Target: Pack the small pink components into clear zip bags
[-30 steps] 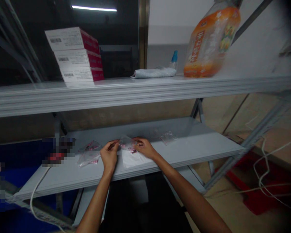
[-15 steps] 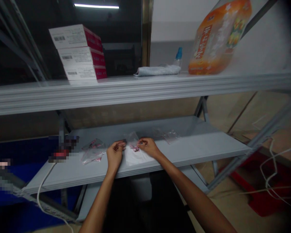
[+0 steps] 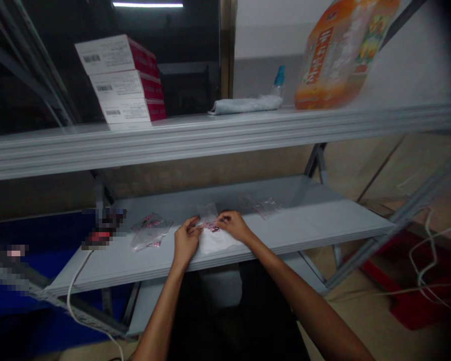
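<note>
My left hand (image 3: pixel 187 240) and my right hand (image 3: pixel 235 225) meet above the lower grey metal shelf (image 3: pixel 293 225), their fingertips pinching a small transparent plastic bag (image 3: pixel 207 214) with pink contents at its lower end. Under the hands lies a white sheet or white bag (image 3: pixel 215 242). To the left, a few inches from my left hand, lie transparent bags with pink contents (image 3: pixel 149 231). Another transparent bag (image 3: pixel 262 205) lies farther back, beyond my right hand.
Above my hands runs an upper grey shelf (image 3: pixel 195 143) holding stacked white-and-red boxes (image 3: pixel 122 80), a folded grey cloth (image 3: pixel 246 105), a blue-capped bottle (image 3: pixel 279 77) and an orange package (image 3: pixel 342 55). A white cable (image 3: pixel 75 296) hangs off the lower shelf's left end.
My hands have drawn closer together on the small bag, and its pink contents now sit between my fingers. The whole scene has shifted slightly in view as my head moved.
</note>
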Available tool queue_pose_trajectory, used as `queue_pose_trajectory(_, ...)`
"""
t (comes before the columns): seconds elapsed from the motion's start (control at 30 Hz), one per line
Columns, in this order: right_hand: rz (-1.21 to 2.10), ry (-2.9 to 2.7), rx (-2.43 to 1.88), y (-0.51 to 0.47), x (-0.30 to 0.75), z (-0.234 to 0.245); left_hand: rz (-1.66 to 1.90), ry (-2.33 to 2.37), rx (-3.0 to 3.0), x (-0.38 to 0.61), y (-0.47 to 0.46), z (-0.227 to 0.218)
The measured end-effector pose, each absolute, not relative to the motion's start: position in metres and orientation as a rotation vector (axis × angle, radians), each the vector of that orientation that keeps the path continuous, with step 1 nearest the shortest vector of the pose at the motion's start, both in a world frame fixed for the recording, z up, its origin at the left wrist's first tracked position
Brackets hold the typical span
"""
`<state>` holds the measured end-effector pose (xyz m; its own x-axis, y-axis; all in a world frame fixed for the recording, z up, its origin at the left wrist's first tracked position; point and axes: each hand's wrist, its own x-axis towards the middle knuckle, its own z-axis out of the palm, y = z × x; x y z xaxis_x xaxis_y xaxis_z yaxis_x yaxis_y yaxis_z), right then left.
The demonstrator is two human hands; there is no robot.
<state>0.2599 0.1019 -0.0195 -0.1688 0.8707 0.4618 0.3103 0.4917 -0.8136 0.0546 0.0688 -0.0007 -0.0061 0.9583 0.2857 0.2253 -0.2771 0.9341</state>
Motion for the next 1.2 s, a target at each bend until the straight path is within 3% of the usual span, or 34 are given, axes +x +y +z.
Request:
queue_pose_trajectory(0.3, 0.683, -1.7, -1.048, 0.104, 0.26, -0.023, 1.358, 1.129, 1.541, 0.058, 0.065, 0.001)
queue_pose_trajectory(0.57, 0.666, -1.496, -1.047, 0.107, 0.26, -0.022, 1.309, 1.249, 1.975, 0.055, 0.069, -0.002)
queue_pose_trajectory(1.2, 0.66, -1.489, -1.005, 0.102, 0.261, -0.014, 1.3, 1.374, 2.093, 0.052, 0.06, 0.012)
